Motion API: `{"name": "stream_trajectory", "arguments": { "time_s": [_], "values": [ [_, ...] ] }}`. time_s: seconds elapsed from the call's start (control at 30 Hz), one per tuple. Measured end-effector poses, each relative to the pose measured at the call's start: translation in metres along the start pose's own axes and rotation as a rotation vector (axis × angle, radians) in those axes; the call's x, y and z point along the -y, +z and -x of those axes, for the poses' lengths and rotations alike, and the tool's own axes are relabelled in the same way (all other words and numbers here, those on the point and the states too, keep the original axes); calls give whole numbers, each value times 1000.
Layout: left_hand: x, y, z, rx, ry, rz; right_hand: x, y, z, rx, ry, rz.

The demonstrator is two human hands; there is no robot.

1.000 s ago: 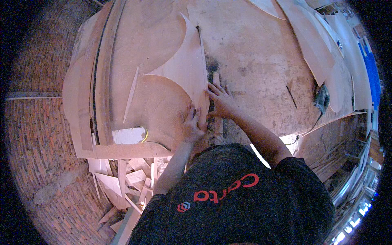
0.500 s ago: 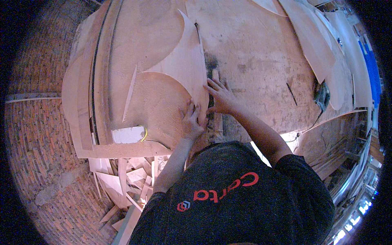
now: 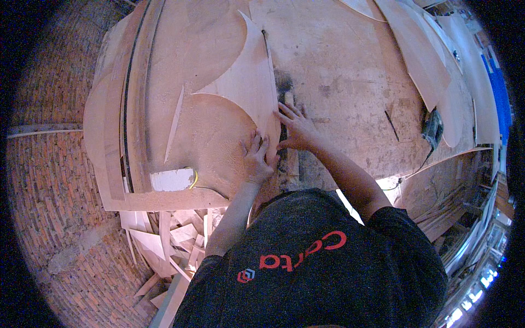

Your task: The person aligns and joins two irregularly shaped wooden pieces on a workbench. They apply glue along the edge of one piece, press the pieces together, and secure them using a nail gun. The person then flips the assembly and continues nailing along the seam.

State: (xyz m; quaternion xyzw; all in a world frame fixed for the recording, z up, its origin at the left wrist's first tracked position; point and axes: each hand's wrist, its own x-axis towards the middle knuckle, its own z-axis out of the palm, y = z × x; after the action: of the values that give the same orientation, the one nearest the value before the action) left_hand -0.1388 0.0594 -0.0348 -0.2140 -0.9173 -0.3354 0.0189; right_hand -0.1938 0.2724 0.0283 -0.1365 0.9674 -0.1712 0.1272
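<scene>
Both hands [image 3: 276, 145] flat, pressing plywood sheet [image 3: 246, 93]

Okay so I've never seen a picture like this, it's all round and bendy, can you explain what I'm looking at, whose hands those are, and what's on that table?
The picture comes from a wide fisheye camera worn on a person's head, looking down, which is why straight edges bend near the rim. The dark shirt at the bottom is the wearer's own body, and both bare arms reach up from it. The left hand presses flat on a thin curved plywood sheet. The right hand rests fingers spread beside that sheet's edge, on the dusty workbench. Neither hand grips anything. More thin sheets lie to the right, near a small power tool with a cord. Wood offcuts are piled on the brick floor.
</scene>
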Motion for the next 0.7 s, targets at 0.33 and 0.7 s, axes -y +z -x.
{"name": "stream_trajectory", "arguments": {
  "time_s": [0.33,0.7],
  "values": [
    [0,2,0,18,-22,3,18,8,21,4,119,-75],
    [1,2,-9,30,-20,0,16,3,14,45,143,-60]
  ]
}}
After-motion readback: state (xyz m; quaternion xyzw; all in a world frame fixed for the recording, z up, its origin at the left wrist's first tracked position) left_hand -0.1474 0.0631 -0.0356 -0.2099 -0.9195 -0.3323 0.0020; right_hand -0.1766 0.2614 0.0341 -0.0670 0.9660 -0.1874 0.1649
